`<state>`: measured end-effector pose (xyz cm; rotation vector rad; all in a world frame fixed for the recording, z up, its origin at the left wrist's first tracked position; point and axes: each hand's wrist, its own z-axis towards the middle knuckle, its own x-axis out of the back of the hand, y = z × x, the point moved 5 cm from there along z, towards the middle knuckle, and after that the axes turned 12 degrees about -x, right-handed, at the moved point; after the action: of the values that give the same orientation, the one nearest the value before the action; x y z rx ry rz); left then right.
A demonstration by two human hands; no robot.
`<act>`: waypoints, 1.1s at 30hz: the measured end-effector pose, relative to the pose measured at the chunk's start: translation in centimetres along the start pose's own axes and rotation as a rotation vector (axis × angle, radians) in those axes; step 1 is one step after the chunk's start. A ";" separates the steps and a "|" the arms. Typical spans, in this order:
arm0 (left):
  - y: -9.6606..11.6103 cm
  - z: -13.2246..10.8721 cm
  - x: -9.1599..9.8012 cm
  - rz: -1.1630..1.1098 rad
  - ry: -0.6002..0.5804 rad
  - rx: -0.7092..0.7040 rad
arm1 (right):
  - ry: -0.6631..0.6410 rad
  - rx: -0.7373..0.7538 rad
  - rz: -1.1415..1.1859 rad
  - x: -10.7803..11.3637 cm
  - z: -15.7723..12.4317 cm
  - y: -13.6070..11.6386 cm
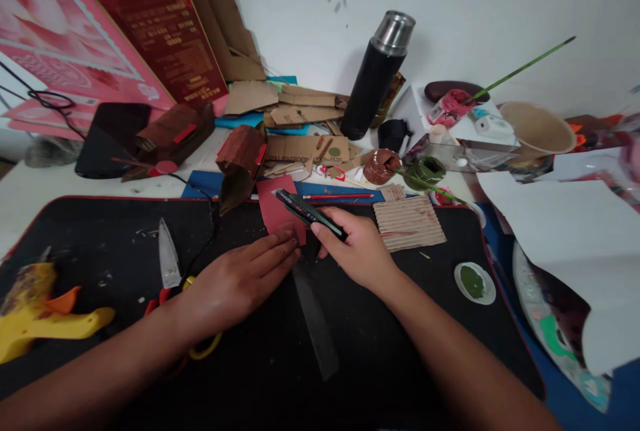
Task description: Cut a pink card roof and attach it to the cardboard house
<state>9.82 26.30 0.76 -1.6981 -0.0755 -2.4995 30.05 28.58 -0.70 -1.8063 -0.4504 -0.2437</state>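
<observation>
My right hand (357, 251) is closed round a black utility knife (306, 210), its tip over a dark red piece of card (276, 211) on the black mat (100, 231). My left hand (240, 278) lies flat with fingers stretched out, fingertips pressing the card's lower edge and the top of a metal ruler (315, 321). The ruler runs from between my hands toward me.
Scissors (169, 261) lie left of my left hand, a yellow glue gun (40, 311) at far left. Corrugated card (407, 223) and a lid of green paint (474, 282) sit to the right. A black flask (373, 84), cardboard scraps and small pots crowd the back.
</observation>
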 end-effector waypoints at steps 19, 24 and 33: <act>-0.2 -0.2 -0.2 -0.085 -0.028 0.020 | -0.001 -0.003 -0.007 0.0 -0.1 0.0; -0.1 -0.1 -0.6 -0.042 -0.034 0.006 | 0.015 -0.002 0.012 0.0 -0.2 0.1; -0.1 0.1 -1.0 0.028 -0.010 -0.004 | -0.101 -0.050 0.009 0.7 -1.8 0.1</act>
<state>10.29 26.48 -0.09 -1.7014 -0.0479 -2.4726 30.83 26.90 -0.06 -1.8745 -0.5109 -0.1596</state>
